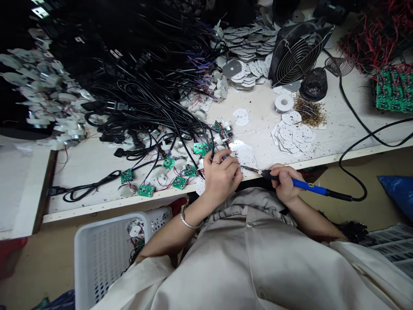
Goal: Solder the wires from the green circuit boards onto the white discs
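Note:
My left hand (221, 177) is curled over the bench edge, its fingertips pinching a small wired part (226, 157) that they mostly hide. A green circuit board (200, 148) with wires lies just beyond those fingers. My right hand (285, 184) grips a soldering iron (306, 186) with a blue handle. The iron's metal tip (250, 169) points left, ending close to my left fingers, above a white perforated plate (247, 157). Several more green boards (171, 162) with wires lie left of my left hand. Its cord runs off to the right.
A black wire pile (145, 103) covers the bench's back left. Also on the bench are a solder spool (284, 103), stacked white plates (292, 135), a black fan (297, 54), and a green board block (395, 90). A white plastic basket (112, 228) stands below the front edge.

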Tool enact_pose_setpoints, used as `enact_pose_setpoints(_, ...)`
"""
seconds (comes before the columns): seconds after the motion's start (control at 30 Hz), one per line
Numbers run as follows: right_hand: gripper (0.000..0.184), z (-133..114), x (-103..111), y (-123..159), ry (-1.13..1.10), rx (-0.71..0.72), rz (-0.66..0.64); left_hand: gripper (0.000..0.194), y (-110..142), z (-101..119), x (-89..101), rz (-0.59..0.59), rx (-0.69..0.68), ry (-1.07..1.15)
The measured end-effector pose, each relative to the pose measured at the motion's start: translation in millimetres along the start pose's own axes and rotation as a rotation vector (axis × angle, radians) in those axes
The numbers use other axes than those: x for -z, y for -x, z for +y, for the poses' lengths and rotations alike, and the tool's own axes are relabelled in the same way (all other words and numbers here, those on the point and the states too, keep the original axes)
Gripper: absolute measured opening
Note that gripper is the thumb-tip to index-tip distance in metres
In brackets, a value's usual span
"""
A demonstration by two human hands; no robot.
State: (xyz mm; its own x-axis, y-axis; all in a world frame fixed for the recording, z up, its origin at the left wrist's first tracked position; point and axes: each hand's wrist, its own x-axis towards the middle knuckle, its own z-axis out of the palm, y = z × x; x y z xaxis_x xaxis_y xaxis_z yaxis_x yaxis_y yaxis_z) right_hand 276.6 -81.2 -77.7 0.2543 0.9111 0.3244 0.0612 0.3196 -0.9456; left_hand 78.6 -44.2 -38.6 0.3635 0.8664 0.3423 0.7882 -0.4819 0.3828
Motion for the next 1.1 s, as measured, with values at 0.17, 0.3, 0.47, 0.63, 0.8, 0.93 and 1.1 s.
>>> enact_pose_setpoints(0.17, 0.029, 0, 1, 0, -0.02, -0.009, 0.012, 0.014, 0, 0, -0.1, 0.0, -0.01, -0.021)
enact_pose_setpoints(0.3, 0.025, 3, 1, 1, -0.038, 0.032, -0.015, 0.014, 0, 0, -0.1, 0.022, -0.032, -0.026)
enact_pose_setpoints(0.47, 0.022, 9, 4, 2, 0.013, 0.097, -0.035, 0.015, 0, 0, -0.6, 0.014, -0.026, -0.037)
enact_pose_setpoints(0.63, 0.023, 9, 4, 2, 0.003, 0.127, -0.005, 0.014, 0, 0, -1.2, 0.027, -0.041, -0.026)
enact_pose_setpoints(0.8, 0.023, 8, 4, 4, 0.058, 0.122, -0.024, 0.014, 0, 0, -1.2, 0.02, -0.025, -0.025)
enact_pose_setpoints(0.93, 0.024, 8, 6, 4, 0.089, 0.135, -0.026, 0.013, 1, 0, -1.2, 0.016, -0.029, -0.031)
enact_pose_setpoints(1.1, 0.023, 5, 8, -1, 0.062, 0.206, 0.078, 0.014, 0, 0, -0.8, 0.045, -0.054, -0.037)
